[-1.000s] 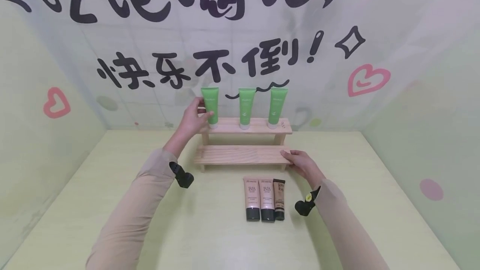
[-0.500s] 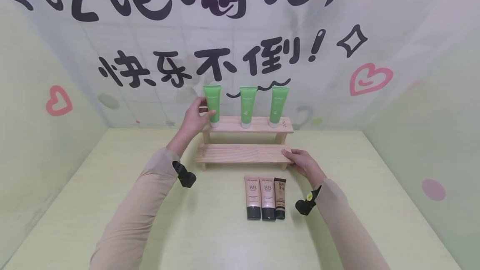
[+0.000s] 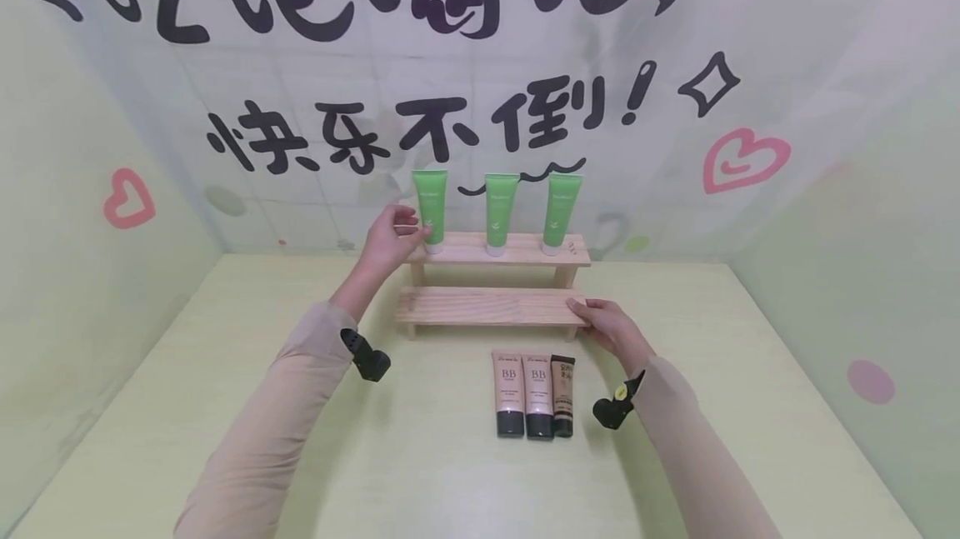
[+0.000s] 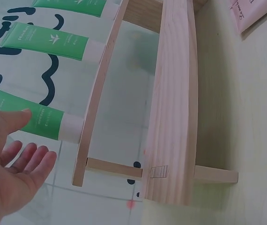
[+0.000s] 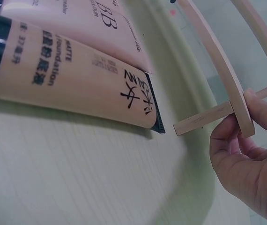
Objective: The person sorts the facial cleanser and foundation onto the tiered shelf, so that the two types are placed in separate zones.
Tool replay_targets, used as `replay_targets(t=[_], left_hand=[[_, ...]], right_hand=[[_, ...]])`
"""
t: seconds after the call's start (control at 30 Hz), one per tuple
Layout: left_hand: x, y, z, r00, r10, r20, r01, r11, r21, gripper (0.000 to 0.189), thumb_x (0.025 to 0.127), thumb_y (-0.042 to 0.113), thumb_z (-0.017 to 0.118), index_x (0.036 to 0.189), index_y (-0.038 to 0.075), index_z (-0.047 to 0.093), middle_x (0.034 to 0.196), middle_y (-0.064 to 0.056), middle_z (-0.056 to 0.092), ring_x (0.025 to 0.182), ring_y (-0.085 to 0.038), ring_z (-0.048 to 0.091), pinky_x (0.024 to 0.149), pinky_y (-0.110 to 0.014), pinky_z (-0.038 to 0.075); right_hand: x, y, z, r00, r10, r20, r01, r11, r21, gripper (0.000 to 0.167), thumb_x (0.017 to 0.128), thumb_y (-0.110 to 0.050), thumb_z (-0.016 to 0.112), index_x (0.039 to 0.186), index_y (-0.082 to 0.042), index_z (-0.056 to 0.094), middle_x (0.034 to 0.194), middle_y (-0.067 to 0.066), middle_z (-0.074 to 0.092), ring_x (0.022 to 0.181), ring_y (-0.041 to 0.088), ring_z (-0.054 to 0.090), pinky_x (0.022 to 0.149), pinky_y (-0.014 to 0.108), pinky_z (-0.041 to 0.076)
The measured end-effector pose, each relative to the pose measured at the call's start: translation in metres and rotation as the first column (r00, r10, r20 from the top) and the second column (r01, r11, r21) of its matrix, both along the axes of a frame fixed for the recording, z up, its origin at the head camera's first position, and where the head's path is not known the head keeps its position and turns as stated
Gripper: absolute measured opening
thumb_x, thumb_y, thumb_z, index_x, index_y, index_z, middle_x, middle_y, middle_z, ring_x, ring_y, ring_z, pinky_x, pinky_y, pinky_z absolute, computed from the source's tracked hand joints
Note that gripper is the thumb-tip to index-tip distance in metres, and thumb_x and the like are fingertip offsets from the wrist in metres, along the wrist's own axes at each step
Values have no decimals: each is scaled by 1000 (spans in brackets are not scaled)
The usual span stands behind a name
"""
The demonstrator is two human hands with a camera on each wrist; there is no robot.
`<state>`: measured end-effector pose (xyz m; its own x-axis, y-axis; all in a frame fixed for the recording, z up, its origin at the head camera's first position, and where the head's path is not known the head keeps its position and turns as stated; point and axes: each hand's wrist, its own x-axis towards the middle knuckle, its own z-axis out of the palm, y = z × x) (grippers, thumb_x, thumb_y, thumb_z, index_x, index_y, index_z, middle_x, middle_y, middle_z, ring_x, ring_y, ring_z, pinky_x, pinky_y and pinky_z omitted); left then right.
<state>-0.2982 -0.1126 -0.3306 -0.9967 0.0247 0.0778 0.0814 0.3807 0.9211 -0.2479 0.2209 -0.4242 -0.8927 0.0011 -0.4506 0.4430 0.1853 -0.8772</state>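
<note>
Three green squeeze tubes stand cap-down in a row on the upper step of a two-step wooden rack (image 3: pixel 487 306): a left tube (image 3: pixel 432 210), a middle tube (image 3: pixel 500 212) and a right tube (image 3: pixel 562 212). My left hand (image 3: pixel 388 237) is beside the left tube, its thumb in front of it and its loose fingers off it. From the left wrist view, the left hand (image 4: pixel 16 164) has a gap between fingers and thumb; whether the thumb touches the tube I cannot tell. My right hand (image 3: pixel 611 327) pinches the right end of the lower step, thumb on top and fingers beneath.
In front of the rack lie two pink BB cream tubes (image 3: pixel 523 385) and a smaller tan foundation tube (image 3: pixel 562 389), side by side with black caps toward me. A wall with black lettering (image 3: pixel 435 127) rises behind the rack, and pale side walls flank the table (image 3: pixel 300 406).
The fingers of my left hand have loosened and drawn slightly away from the left green tube, which stays upright. My right hand keeps its hold on the rack. The head view has shifted slightly.
</note>
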Motion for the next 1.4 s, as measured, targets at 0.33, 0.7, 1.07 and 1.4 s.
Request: replay_targets(t=[0.33, 0.7, 1.07, 1.4], left_hand=[[13, 0, -8, 991, -58, 125, 64, 997, -46, 50, 85, 17, 61, 126, -1, 38, 125, -19, 48, 118, -32, 49, 97, -39, 47], [29, 9, -14, 976, -138, 167, 144, 989, -28, 49, 86, 14, 61, 127, 0, 38, 119, -19, 55, 109, -31, 55, 91, -36, 51], [37, 21, -25, 951, -216, 221, 217, 976, 20, 44, 88, 7, 56, 127, -3, 38, 119, -23, 53, 106, -33, 57, 87, -34, 54], [46, 31, -38, 915, -271, 297, 279, 960, 18, 51, 86, 12, 61, 129, -4, 38, 118, -22, 53, 99, -28, 60, 81, -28, 55]], right_hand=[[3, 2, 3, 1000, -5, 4, 5, 1000, 8, 64, 94, -28, 48, 137, 12, 24, 123, 18, 48, 102, 14, 53, 108, 37, 36], [3, 5, 0, 1000, 11, 0, -11, 1000, 5, 64, 94, -29, 49, 136, 13, 25, 114, 11, 52, 91, 6, 53, 91, 23, 46], [0, 3, 2, 1000, 11, 2, -11, 1000, -18, 60, 94, -28, 48, 135, 12, 29, 101, 5, 56, 84, 4, 53, 89, 24, 47], [-1, 1, 4, 1000, 12, 0, -12, 997, -79, 60, 94, -25, 48, 135, 13, 28, 87, -3, 54, 76, 1, 51, 71, 15, 45]])
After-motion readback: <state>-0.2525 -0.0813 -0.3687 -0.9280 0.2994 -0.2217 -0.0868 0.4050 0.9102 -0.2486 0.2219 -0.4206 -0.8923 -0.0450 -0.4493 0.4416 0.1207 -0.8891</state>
